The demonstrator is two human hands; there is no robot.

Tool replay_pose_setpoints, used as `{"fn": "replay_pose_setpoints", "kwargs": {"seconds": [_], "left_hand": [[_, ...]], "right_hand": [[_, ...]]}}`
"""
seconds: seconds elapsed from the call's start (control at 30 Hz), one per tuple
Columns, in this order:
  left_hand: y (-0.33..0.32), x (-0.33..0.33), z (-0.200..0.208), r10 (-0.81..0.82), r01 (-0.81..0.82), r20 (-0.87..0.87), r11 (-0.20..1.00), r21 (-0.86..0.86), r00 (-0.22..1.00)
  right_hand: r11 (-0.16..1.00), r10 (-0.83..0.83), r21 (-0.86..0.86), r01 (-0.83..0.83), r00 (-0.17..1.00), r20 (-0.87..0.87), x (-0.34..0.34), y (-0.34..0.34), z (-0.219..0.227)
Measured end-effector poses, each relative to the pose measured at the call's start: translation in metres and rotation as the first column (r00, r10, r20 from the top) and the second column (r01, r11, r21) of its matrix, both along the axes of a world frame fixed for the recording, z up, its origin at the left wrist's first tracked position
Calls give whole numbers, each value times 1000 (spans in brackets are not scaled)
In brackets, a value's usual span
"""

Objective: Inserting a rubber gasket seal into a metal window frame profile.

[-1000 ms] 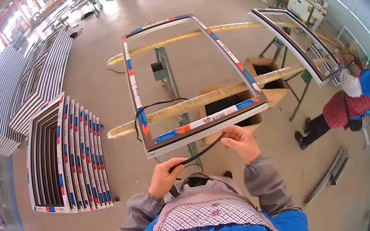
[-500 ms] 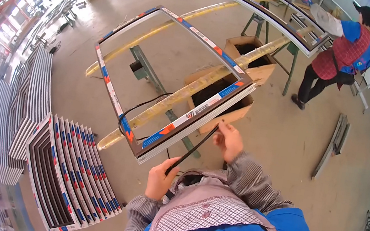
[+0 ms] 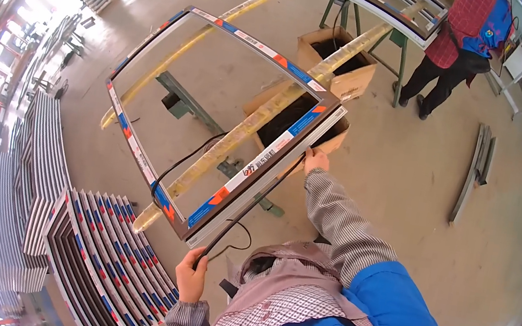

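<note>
A long black rubber sealing strip point(image 3: 261, 197) is stretched between my two hands. It runs along the near outer side of a brown window frame point(image 3: 227, 207) with a pale outer edge. My right hand point(image 3: 317, 162) pinches the strip close to the frame's near right corner. Lower down, my left hand point(image 3: 190, 280) grips it just below the near left corner. A loose loop of the strip hangs between the frame and my body. Whether the strip sits in the frame's groove, I cannot tell.
Yellow-wrapped rails point(image 3: 265, 112) on green stands carry the frame. Cardboard boxes point(image 3: 355, 82) with dark contents stand underneath. Stacked frames point(image 3: 115, 263) lean at the left, beside bundled profiles point(image 3: 1, 210). A co-worker point(image 3: 453, 50) stands by another frame point(image 3: 362, 0) at the far right.
My hands have moved apart along the frame's near side, the right one up to its corner, the left one down, drawing the strip out longer. The co-worker has turned away.
</note>
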State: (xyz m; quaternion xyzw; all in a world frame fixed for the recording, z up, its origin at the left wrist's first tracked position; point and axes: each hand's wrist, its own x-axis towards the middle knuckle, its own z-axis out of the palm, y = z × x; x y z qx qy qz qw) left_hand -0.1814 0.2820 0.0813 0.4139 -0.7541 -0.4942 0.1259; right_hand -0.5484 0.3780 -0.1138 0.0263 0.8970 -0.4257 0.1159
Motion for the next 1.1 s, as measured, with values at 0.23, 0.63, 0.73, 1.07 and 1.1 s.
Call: {"fn": "replay_pose_setpoints", "kwargs": {"seconds": [0.23, 0.63, 0.73, 1.07, 1.1], "left_hand": [[3, -6, 2, 36, -36, 28, 999, 28, 999], [3, -18, 2, -24, 33, 75, 993, -118, 997], [2, -24, 1, -49, 60, 118, 994, -96, 992], [-12, -10, -21, -38, 55, 110, 987, -154, 993], [-11, -9, -20, -44, 62, 125, 987, -145, 991]], "right_hand": [[992, -66, 100, 73, 995, -68, 1, -18, -7], [988, -135, 74, 133, 990, 27, -3, -39, -36], [924, -119, -322, 208, 953, 277, -4, -34, -52], [776, -7, -545, 318, 868, 497, 13, -36, -59], [782, 13, -548, 297, 872, 490, 14, -34, -58]]}}
